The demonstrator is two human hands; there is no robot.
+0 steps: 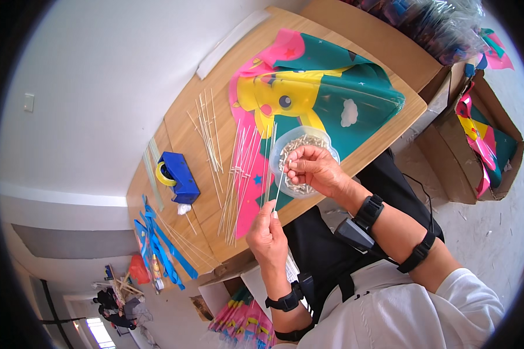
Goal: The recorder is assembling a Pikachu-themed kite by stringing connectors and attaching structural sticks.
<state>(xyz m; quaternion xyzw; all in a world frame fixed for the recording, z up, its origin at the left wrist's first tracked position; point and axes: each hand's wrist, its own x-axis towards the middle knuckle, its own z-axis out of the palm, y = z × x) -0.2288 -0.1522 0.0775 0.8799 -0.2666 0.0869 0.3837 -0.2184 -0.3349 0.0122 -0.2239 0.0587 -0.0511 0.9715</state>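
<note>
A thin white rod (279,187) runs between my two hands at the table's near edge. My left hand (268,237) grips its lower end, thumb and fingers closed. Above a translucent bowl (329,143) full of small pale tube-like pieces (301,141), my right hand (313,170) pinches at the rod's upper end. Whether a small piece sits in that pinch is hidden by the fingers. Several thin rods (239,174) lie left of the bowl, many across a printed plastic sheet (355,87) in green, pink and yellow with a cartoon figure.
A blue tape dispenser (179,177) stands on the wooden table (180,116), with blue strips (160,241) at its left end. More rods (208,131) lie farther back. At right, an open cardboard box (448,136) holds coloured sheets; another box (244,311) sits below the table.
</note>
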